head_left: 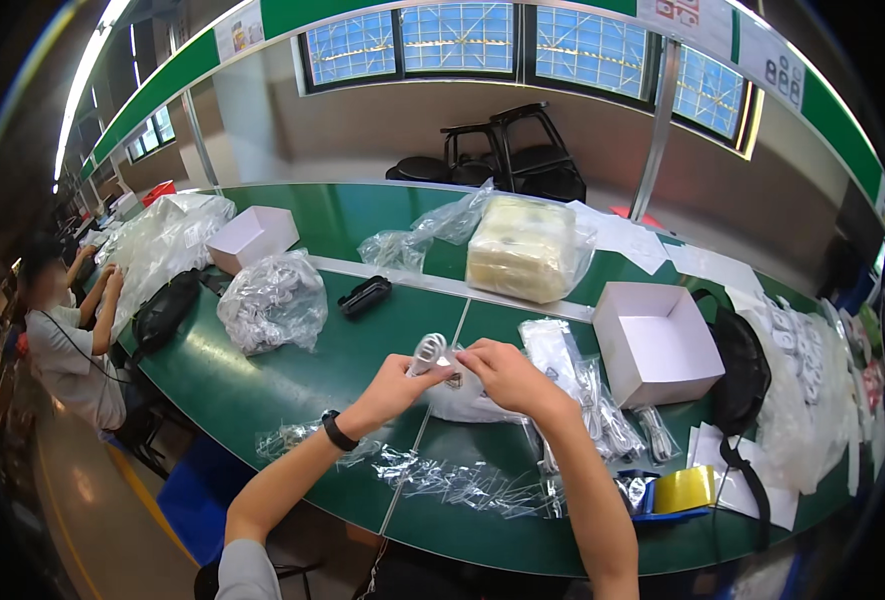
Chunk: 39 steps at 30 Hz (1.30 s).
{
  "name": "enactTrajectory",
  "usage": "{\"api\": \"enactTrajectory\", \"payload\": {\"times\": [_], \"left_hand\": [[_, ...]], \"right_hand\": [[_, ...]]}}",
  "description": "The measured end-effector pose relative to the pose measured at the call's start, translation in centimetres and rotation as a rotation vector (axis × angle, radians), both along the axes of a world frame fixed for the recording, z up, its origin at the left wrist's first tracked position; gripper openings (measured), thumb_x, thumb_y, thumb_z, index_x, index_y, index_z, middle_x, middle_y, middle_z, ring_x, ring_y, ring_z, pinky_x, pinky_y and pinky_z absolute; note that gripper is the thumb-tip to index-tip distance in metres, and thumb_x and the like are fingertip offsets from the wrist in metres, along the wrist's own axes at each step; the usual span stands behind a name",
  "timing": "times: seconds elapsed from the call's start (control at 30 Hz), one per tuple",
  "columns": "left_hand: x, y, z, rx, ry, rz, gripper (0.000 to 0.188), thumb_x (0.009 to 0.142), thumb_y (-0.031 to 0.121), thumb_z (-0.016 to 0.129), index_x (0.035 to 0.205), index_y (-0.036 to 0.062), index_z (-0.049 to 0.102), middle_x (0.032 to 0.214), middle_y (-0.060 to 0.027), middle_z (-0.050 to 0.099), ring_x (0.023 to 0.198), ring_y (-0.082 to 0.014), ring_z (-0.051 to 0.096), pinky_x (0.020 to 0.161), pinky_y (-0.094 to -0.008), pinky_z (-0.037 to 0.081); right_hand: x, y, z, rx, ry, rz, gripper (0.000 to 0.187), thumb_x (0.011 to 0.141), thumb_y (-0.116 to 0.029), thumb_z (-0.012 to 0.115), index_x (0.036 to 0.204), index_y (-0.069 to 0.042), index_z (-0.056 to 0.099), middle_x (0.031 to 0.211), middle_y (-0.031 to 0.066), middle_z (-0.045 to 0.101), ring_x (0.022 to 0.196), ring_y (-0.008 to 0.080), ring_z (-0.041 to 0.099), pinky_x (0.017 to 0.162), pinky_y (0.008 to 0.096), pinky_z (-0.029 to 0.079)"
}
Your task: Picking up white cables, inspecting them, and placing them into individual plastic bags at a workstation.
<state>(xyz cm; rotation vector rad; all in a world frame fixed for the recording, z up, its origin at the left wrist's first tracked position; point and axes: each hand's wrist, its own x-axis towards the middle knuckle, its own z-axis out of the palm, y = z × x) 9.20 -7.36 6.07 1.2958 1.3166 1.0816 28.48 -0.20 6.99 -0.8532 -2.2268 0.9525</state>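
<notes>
In my left hand (pixel 398 390) is a coiled white cable (pixel 428 352), its loops standing up above my thumb. My right hand (pixel 510 378) meets it from the other side, fingers closed at a small clear plastic bag (pixel 454 379). Whether the cable sits inside that bag cannot be made out. Below both hands lies a whitish plastic package (pixel 477 407) on the green table. Just right of my right hand are flat clear bags (pixel 550 345) and several bagged white cables (pixel 617 432). Loose silvery twist ties (pixel 452 480) are strewn along the near edge.
A white open box (pixel 657 345) and a black waist bag (pixel 740 372) stand right; a tape dispenser (pixel 684 490) sits near. Leftward are a bag of white cables (pixel 274 302) and a black pouch (pixel 365 296). Beyond lies a wrapped yellowish block (pixel 522 248). A co-worker (pixel 72 340) works far left.
</notes>
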Motion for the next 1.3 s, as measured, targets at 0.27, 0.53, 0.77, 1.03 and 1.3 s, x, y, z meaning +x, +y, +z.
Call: {"api": "enactTrajectory", "payload": {"times": [0.27,0.53,0.77,1.03,1.3], "left_hand": [[0.0,1.1,-1.7,-0.019,-0.235,0.024,0.019,0.093,0.019,0.067,0.088,0.0005,0.069,0.057,0.0079,0.041,0.048,-0.003,0.031,0.045,-0.0237,0.021],[0.6,1.1,-1.9,-0.008,-0.232,0.082,0.017,0.092,0.017,0.068,0.085,0.0014,0.068,0.058,0.006,0.046,0.047,-0.0029,0.034,0.044,-0.0219,0.023],[-0.9,1.4,-2.6,-0.075,-0.372,0.097,0.018,0.091,0.018,0.069,0.082,0.0024,0.064,0.058,0.0062,0.043,0.046,-0.0033,0.032,0.044,-0.0221,0.023],[0.1,0.9,-2.3,-0.073,-0.036,0.067,0.022,0.089,0.02,0.072,0.079,0.0018,0.065,0.058,0.0053,0.047,0.046,-0.0026,0.034,0.044,-0.0223,0.023],[-0.8,0.6,-1.5,-0.062,-0.086,0.068,0.021,0.087,0.019,0.074,0.08,0.0004,0.066,0.059,0.0043,0.05,0.046,-0.0033,0.037,0.044,-0.0225,0.025]], "right_hand": [[1.0,0.2,1.5,0.139,0.012,-0.168,0.035,0.096,-0.028,0.054,0.093,0.003,0.07,0.093,0.0227,0.065,0.09,0.0404,0.061,0.081,0.0443,0.048],[0.9,0.2,1.7,0.07,-0.1,-0.155,0.021,0.082,-0.023,0.069,0.086,-0.003,0.075,0.08,0.0148,0.072,0.075,0.0298,0.069,0.069,0.0373,0.054],[2.0,1.3,1.8,0.113,0.087,-0.364,0.019,0.08,-0.02,0.069,0.085,-0.002,0.074,0.079,0.0152,0.071,0.072,0.0294,0.069,0.069,0.0367,0.053],[3.3,1.3,3.2,0.125,0.078,-0.567,0.019,0.081,-0.016,0.071,0.088,0.001,0.074,0.078,0.0147,0.071,0.069,0.0216,0.067,0.067,0.031,0.051],[7.1,3.6,3.0,0.085,0.113,-0.652,0.017,0.082,-0.017,0.069,0.087,-0.002,0.075,0.076,0.0138,0.071,0.07,0.024,0.069,0.066,0.0329,0.051]]}}
